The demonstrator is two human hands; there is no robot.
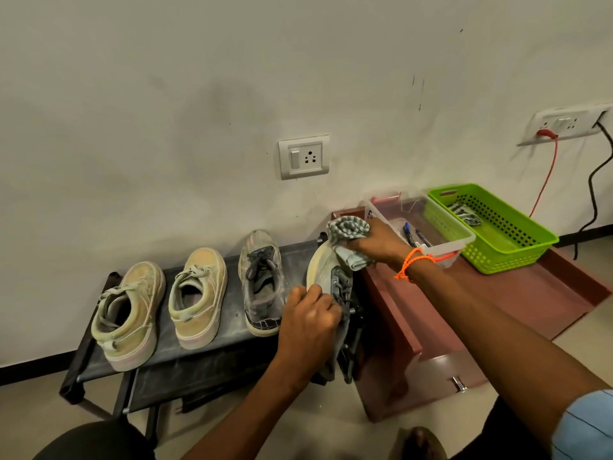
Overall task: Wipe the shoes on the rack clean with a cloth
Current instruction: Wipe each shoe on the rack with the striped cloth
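Gripping the grey laced sneaker [331, 287] tipped on its side at the black rack's [205, 356] right end, left hand [310, 315] fingers clench its collar; right hand [374, 242] clutches the striped grey cloth [348, 230] at the far toe.

Green perforated basket [517, 247] beside clear plastic bin [459, 240] holding pens [414, 235], both on maroon cabinet [547, 293]; wall socket [304, 156] above.
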